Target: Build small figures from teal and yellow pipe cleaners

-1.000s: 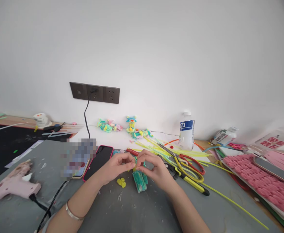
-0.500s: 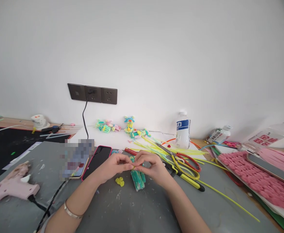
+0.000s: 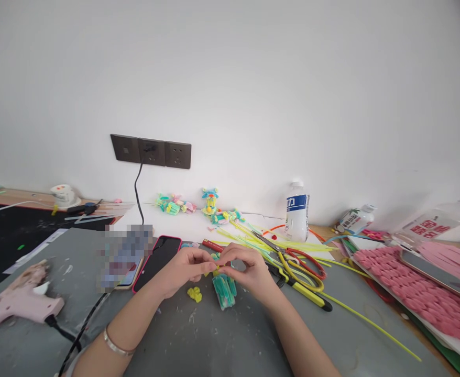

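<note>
My left hand (image 3: 193, 269) and my right hand (image 3: 243, 266) meet fingertip to fingertip over the grey mat. Both pinch a small yellow piece (image 3: 216, 268), seemingly pipe cleaner; the fingers cover most of it. Just below and behind the fingers lies a teal pipe-cleaner figure (image 3: 224, 293), its upper part hidden by my hands. A yellow coiled pipe-cleaner piece (image 3: 194, 294) rests on the mat beside my left hand. To the right of my right hand are scissors (image 3: 281, 251) with red and yellow handles and yellow-handled pliers (image 3: 308, 294).
Loose yellow pipe cleaners (image 3: 304, 246) spread at right. Finished pipe-cleaner figures (image 3: 210, 201) stand by the wall near a white bottle (image 3: 297, 212). Left are a black phone (image 3: 160, 264), a blurred-out phone (image 3: 126, 256) and a pink glue gun (image 3: 21, 301) with its cord. Pink knitting (image 3: 411, 288) lies far right.
My fingers have shifted slightly around the small yellow piece, and a little more of it shows. The camera view has moved very slightly. Other things stay where they were.
</note>
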### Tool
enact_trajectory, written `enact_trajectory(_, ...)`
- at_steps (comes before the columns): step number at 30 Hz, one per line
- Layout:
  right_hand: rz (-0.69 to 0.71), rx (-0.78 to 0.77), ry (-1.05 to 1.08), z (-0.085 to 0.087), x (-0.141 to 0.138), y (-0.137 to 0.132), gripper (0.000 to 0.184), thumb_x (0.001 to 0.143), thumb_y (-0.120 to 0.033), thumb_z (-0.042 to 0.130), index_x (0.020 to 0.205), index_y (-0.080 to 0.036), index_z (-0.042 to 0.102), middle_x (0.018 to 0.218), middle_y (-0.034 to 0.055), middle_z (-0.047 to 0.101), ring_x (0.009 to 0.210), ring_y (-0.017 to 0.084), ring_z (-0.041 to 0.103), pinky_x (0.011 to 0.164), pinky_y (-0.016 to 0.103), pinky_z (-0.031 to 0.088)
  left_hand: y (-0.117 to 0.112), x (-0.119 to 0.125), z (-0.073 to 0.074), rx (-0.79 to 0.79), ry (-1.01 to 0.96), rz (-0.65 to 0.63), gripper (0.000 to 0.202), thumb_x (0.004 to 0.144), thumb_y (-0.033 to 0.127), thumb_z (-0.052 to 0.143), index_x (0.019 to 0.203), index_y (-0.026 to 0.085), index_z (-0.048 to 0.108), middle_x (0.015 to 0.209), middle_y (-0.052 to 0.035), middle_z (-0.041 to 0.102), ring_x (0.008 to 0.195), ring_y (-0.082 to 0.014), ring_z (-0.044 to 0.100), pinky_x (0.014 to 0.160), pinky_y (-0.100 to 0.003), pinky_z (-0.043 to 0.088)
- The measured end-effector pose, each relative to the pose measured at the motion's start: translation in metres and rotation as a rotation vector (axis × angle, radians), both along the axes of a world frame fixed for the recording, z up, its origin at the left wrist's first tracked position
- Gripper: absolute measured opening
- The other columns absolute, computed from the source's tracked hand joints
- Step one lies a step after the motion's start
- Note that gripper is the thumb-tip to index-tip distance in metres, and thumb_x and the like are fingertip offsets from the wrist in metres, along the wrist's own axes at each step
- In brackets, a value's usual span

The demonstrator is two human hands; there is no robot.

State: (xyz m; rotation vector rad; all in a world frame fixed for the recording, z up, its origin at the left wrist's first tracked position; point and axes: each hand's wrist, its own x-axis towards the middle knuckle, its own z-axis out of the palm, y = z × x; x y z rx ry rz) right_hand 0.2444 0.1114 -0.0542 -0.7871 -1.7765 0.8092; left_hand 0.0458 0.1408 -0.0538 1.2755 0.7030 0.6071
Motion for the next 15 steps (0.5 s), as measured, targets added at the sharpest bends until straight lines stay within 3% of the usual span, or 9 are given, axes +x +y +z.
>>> enact_trajectory(15,-0.036,-0.082,0.045,0.0053,-0.0013,-0.0027,0.014,0.084,-0.035,0.074,0.077,-0.023,0.074,0.073,0.0048,0.073,0.070,0.019,0.063,0.068,0.033,0.051,0.0016,-0.0015,-0.0036,0.029,0.005,0.016,0.030,0.076,0.042,0.076,0.070,0.014,0.066,0.059,0.0060,0.042,0.052,-0.0072,0.028,0.051,-0.027,0.019)
